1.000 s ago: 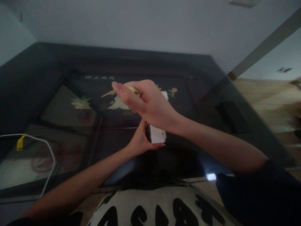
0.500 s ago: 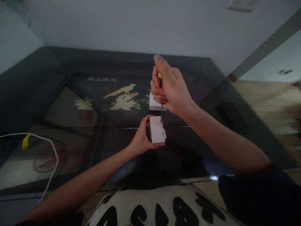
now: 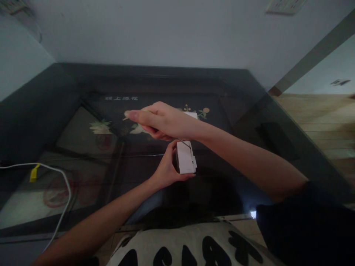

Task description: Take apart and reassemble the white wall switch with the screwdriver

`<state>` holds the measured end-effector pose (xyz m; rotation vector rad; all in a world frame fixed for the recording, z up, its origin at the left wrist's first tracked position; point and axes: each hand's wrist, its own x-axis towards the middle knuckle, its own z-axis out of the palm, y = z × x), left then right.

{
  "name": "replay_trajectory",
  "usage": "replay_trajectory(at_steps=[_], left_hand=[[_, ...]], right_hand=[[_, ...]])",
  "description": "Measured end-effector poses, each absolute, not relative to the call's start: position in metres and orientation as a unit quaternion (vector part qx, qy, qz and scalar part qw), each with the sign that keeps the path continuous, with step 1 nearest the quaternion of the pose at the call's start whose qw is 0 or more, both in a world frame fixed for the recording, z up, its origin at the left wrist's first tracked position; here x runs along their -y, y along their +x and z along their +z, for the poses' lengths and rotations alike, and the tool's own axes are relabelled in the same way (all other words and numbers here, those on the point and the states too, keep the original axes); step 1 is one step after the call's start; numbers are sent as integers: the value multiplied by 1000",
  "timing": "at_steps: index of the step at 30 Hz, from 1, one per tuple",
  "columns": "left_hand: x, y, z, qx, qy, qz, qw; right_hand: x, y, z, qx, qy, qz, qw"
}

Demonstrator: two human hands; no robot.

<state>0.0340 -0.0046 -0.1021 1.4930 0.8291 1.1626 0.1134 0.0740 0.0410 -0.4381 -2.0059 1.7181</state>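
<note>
My left hand is closed around a small white box-shaped device, thumb and fingers gripping opposite ends. A tab sticks out from the device's right side. Above it, my right hand is wrapped in a fist around a screwdriver, whose handle is hidden by the fingers. Its thin metal shaft slants down to the right, with the tip at the device's upper right edge. Partly covered by my right wrist, another white object lies on the table behind.
The dark glossy table bears a bird-and-flower picture and reflects the room. A white cable with a yellow tag runs along the left. A dark flat object shows at the right. A wall stands behind.
My right hand has swung left and lower, tilting the screwdriver from nearly upright to a strong slant. Its tip stays at the device's edge, and my left hand keeps its grip.
</note>
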Motion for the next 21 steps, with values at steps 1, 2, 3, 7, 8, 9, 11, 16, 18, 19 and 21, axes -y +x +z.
replay_trajectory(at_steps=[1,2,3,7,8,9,11,16,18,19,21], left_hand=[[4,34,-102,-342,620,484,514],[4,34,-102,-341,620,483,515],[4,34,-101,-340,620,482,517],[5,33,-99,-344,619,478,520],[6,33,-99,-346,619,477,520],[6,32,-99,-347,619,476,520],[6,32,-100,-347,620,474,520],[6,32,-101,-345,625,473,516],[6,32,-101,-346,628,474,511],[6,32,-101,-346,629,473,510],[6,32,-101,-347,632,471,509]], right_hand=[[-72,114,41,736,-154,612,243],[-71,115,41,735,-156,604,264],[-70,118,41,722,-164,605,292],[-75,138,42,620,-203,647,394],[-76,144,42,598,-207,654,414],[-77,149,42,580,-210,656,435],[-77,159,41,548,-212,652,479],[-68,179,37,504,-211,629,552],[-63,183,36,502,-196,620,569],[-61,184,36,511,-186,617,569],[-55,181,38,539,-169,611,554]])
